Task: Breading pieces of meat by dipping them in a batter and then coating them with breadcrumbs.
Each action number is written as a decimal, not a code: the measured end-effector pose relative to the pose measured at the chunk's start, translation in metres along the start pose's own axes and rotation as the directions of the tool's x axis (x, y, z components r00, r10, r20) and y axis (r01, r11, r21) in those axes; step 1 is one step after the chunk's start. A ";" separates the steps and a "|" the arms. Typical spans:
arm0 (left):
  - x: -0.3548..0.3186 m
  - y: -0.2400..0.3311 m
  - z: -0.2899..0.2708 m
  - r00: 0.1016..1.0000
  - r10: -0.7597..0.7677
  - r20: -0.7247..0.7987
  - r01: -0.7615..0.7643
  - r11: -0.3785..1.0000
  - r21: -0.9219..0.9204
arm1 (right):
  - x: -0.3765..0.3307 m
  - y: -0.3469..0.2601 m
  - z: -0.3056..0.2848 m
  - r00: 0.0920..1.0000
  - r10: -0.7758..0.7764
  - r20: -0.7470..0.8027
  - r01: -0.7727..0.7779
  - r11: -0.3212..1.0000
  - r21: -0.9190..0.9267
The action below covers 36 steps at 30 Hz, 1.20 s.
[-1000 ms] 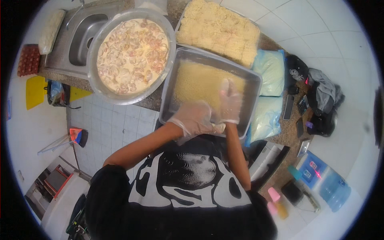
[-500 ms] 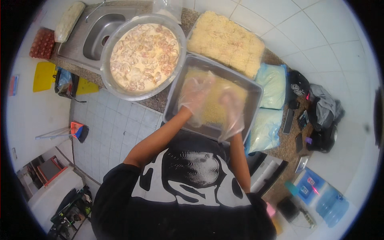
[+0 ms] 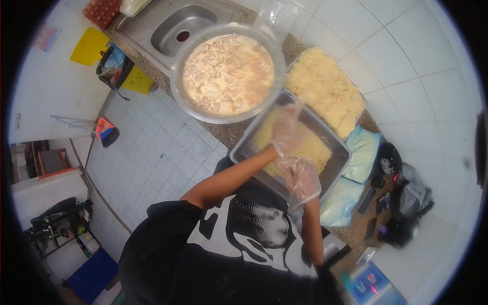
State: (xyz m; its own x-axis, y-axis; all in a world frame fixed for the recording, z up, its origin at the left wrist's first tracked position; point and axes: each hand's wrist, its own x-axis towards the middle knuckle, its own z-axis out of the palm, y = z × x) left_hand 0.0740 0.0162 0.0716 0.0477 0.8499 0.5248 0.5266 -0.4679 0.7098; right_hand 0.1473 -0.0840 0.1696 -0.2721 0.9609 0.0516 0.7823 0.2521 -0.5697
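Both my hands wear clear plastic gloves and are in a grey plastic bin point(image 3: 335, 163) holding pale yellow crumbs point(image 3: 317, 147). My left hand point(image 3: 288, 133) is over the crumbs toward the bin's far left side, its fingers smeared by motion. Nearer to me, by the front wall, my right hand point(image 3: 303, 179) has its fingers curled in; whatever they may hold is hidden. Left of the bin stands a large metal basin point(image 3: 179, 84) of raw meat pieces in creamy liquid point(image 3: 229, 73). Behind the bin, crumb-coated pieces point(image 3: 325, 91) fill a tray.
Plastic bags of pale crumbs point(image 3: 362, 152) lie right of the bin on the granite counter. Past them are a black cap point(image 3: 389, 160) and a grey cloth bundle point(image 3: 413, 190). A steel sink point(image 3: 185, 30) is behind the basin. A yellow bin point(image 3: 136, 80) stands on the tiled floor.
The view has turned, shifting the counter rightward. My left hand has moved toward the bin's far side; my right hand has drawn back to the near wall, its fingers now curled.
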 end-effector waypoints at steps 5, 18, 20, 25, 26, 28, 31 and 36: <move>0.042 -0.006 -0.065 0.319 -0.678 0.662 0.844 -0.115 -0.524 | 0.035 -0.022 0.018 0.999 -0.008 -0.052 0.027 0.929 0.370; 0.069 -0.107 -0.211 0.814 -0.547 -0.195 0.545 0.836 -0.066 | 0.348 0.028 0.166 0.966 0.249 -0.073 -0.258 0.890 -0.376; 0.086 -0.118 -0.209 0.830 -0.546 -0.115 0.545 0.837 -0.037 | 0.360 0.037 0.168 0.959 0.273 -0.078 -0.281 0.868 -0.409; 0.121 -0.217 -0.170 0.967 -0.233 0.100 0.184 0.917 0.354 | 0.354 0.024 0.158 0.985 0.159 0.059 -0.107 0.853 -0.510; 0.135 -0.223 -0.160 0.931 -0.279 0.236 0.133 0.859 0.494 | 0.355 0.029 0.154 0.985 0.160 0.063 -0.108 0.861 -0.498; 0.155 -0.244 -0.139 0.874 -0.323 0.364 0.043 0.796 0.604 | 0.358 0.057 0.147 0.984 0.174 0.021 -0.141 0.856 -0.497; 0.147 -0.298 -0.130 0.924 -0.213 0.319 -0.090 0.689 0.719 | 0.346 0.017 0.120 0.979 0.203 -0.002 -0.187 0.897 -0.400; 0.175 -0.286 -0.162 0.909 -0.142 0.391 -0.109 0.826 0.553 | 0.346 -0.008 0.105 0.980 0.198 -0.010 -0.192 0.936 -0.295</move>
State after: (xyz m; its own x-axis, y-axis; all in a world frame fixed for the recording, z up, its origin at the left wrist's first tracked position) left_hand -0.2055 0.2596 0.0363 0.3007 0.9341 0.1923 0.8989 -0.3450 0.2700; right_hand -0.0119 0.2341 0.1060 -0.1060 0.9929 -0.0540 0.9499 0.0850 -0.3009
